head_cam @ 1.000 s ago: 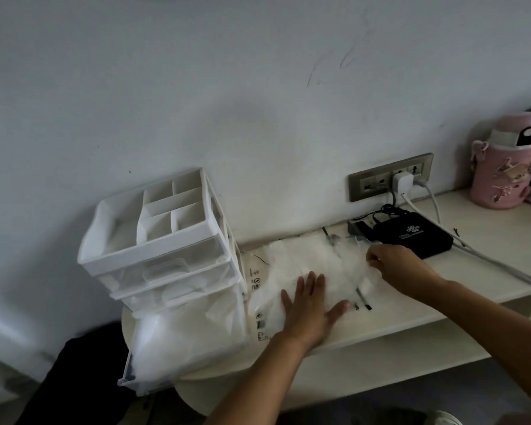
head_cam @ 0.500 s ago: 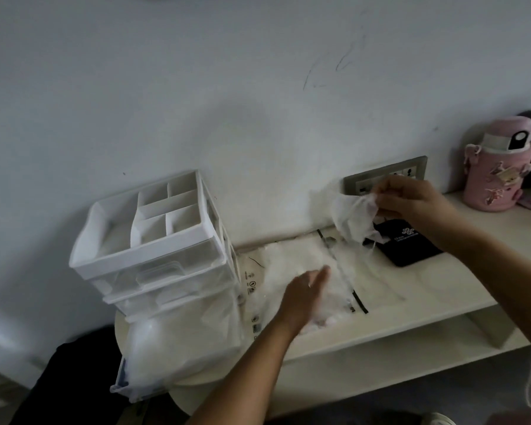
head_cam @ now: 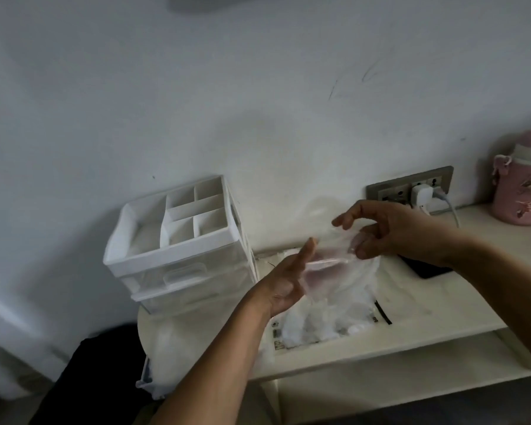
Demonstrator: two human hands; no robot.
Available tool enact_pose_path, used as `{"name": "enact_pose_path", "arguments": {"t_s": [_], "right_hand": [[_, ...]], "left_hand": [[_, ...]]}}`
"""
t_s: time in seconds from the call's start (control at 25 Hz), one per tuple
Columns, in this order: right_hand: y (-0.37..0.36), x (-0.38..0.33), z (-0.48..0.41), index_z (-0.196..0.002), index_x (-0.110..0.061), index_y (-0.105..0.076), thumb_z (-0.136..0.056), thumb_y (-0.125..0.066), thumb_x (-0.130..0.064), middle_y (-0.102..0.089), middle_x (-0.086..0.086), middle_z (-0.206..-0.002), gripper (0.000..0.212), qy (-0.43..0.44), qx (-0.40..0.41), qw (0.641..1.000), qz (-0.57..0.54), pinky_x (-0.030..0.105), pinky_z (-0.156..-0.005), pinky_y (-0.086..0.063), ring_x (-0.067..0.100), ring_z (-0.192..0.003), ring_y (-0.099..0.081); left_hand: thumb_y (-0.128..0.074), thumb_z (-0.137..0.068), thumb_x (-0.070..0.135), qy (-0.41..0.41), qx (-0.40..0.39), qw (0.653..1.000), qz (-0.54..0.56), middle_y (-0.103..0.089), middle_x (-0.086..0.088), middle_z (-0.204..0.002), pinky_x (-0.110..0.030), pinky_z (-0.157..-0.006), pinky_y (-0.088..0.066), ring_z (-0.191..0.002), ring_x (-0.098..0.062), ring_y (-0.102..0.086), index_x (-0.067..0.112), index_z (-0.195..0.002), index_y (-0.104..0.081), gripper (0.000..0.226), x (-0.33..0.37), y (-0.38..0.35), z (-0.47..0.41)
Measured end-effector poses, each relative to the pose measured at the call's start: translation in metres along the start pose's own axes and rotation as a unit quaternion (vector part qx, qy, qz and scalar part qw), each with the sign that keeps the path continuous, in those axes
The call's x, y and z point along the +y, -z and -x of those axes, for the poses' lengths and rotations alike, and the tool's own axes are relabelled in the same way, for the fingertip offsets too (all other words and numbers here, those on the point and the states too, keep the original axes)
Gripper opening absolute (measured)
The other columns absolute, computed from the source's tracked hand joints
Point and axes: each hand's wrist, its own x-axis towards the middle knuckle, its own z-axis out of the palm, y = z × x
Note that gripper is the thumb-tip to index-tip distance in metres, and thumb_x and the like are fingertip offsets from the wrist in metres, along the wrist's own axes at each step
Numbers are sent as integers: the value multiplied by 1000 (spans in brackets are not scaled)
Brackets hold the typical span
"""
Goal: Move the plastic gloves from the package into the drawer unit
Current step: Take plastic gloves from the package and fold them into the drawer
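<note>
A thin clear plastic glove (head_cam: pixel 334 265) hangs in the air between my hands, above the package. My right hand (head_cam: pixel 377 230) pinches its upper edge between thumb and fingers. My left hand (head_cam: pixel 288 280) is raised with straight fingers, its palm against the glove's left side. Below them on the shelf lies the flat clear package (head_cam: pixel 325 323) with a white pile of gloves in it. At the left stands the white drawer unit (head_cam: pixel 178 243), and its bottom drawer (head_cam: pixel 160 363) is pulled out with clear plastic inside.
A pink bottle (head_cam: pixel 521 191) stands at the far right of the shelf (head_cam: pixel 442 305). A white plug with its cable (head_cam: pixel 423 194) sits in the wall socket. A black box (head_cam: pixel 423 266) lies behind my right wrist. Something dark (head_cam: pixel 98 375) sits low at the left.
My right hand came down and left with the glove it had lifted. My left hand rose off the package and met the glove, which now spreads between both hands.
</note>
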Motion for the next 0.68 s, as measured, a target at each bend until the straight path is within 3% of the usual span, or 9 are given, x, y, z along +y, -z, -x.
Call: {"name": "enact_pose_path", "arguments": {"t_s": [0.12, 0.2, 0.36, 0.52, 0.6, 0.68], "right_hand": [[-11, -7, -8, -116, -30, -58, -79, -65, 9, -71, 6, -105, 54, -5, -14, 999, 31, 27, -81, -56, 15, -94, -69], [-23, -13, -16, -120, -32, -58, -79, -65, 9, -71, 1, -106, 59, -1, -27, 998, 57, 20, -77, -55, 10, -95, -69], [-49, -21, -35, -113, -33, -62, -75, -74, 1, -70, -9, -106, 53, -3, -35, 987, 157, 7, -68, -50, 1, -89, -68], [-74, -24, -53, -125, -31, -54, -70, -77, 5, -60, -18, -113, 69, -5, -48, 992, 118, 18, -74, -56, 10, -90, -69], [-84, -25, -61, -117, -32, -58, -70, -79, -3, -64, -13, -107, 59, -1, -71, 986, 148, 25, -80, -57, 10, -88, -68], [-90, -28, -66, -97, -26, -69, -72, -80, -20, -71, -9, -87, 28, -22, -116, 974, 194, 21, -82, -54, 2, -78, -66]], "left_hand": [[-59, -64, 77, 0, -51, 998, -30, -54, -8, -137, -44, -114, -31, -129, -24, -49, 12, -133, -53, 95, 6, 8, 15], [-66, -66, 70, -19, -28, 994, -104, -58, -4, -134, -43, -114, -29, -128, -21, -51, 10, -127, -60, 86, 11, 14, 23], [-74, -65, 58, -49, 97, 976, -189, -72, 7, -105, -29, -96, -45, -107, -11, -63, 23, -101, -74, 51, 26, 27, 43], [-79, -76, 26, -65, 181, 955, -227, -71, 6, -82, -20, -79, -47, -80, -6, -65, 20, -81, -71, 10, 36, 45, 61], [-75, -79, 13, -82, 184, 945, -257, -67, 2, -74, -17, -73, -49, -70, -5, -63, 13, -78, -67, 8, 41, 51, 72], [-72, -81, 6, -86, 189, 944, -256, -67, 4, -68, -18, -74, -52, -66, -3, -65, 9, -79, -65, 8, 46, 61, 83]]}}
